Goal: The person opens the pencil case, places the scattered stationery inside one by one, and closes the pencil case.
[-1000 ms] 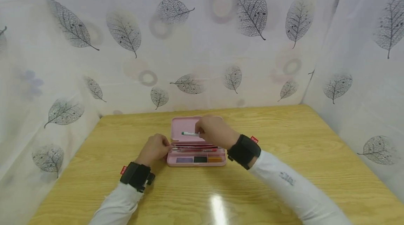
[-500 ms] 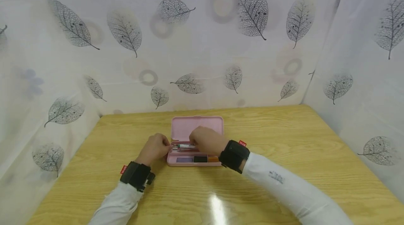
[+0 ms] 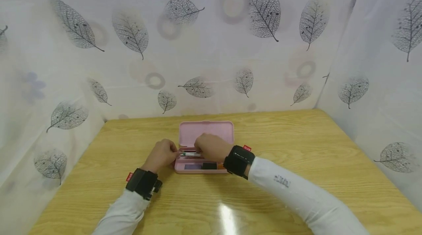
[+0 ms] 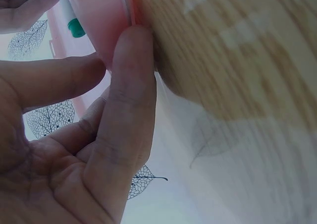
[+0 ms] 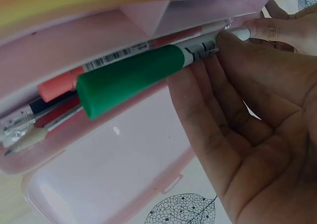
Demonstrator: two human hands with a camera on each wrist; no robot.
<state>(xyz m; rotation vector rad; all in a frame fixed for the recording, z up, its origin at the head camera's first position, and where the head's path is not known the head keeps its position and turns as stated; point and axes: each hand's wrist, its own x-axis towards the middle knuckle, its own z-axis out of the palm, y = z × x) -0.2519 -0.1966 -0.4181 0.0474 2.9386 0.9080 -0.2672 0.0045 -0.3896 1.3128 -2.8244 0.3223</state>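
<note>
A pink pencil case point(image 3: 205, 171) lies open on the table, its lid point(image 3: 191, 132) folded back. My left hand point(image 3: 162, 155) pinches the case's left end between thumb and index finger, as the left wrist view shows on the pink wall point(image 4: 96, 16). Over the long compartment, my right hand point(image 3: 212, 147) pinches a white marker point(image 3: 192, 154) by its barrel. The marker's thick green cap point(image 5: 133, 78) shows large in the right wrist view. Below it in the compartment lie a red pen point(image 5: 59, 88) with a barcode label and a sharpened pencil point(image 5: 29, 140).
The front compartments hold a purple block point(image 3: 192, 167), a black block point(image 3: 209, 166) and an orange piece point(image 3: 220, 167), partly covered by the right wrist. Around the wooden table point(image 3: 280, 191) hangs a white curtain point(image 3: 211, 51) printed with leaves.
The right hand has come down and left with the marker, from over the lid into the pen compartment. The left hand has stayed at the case's left end.
</note>
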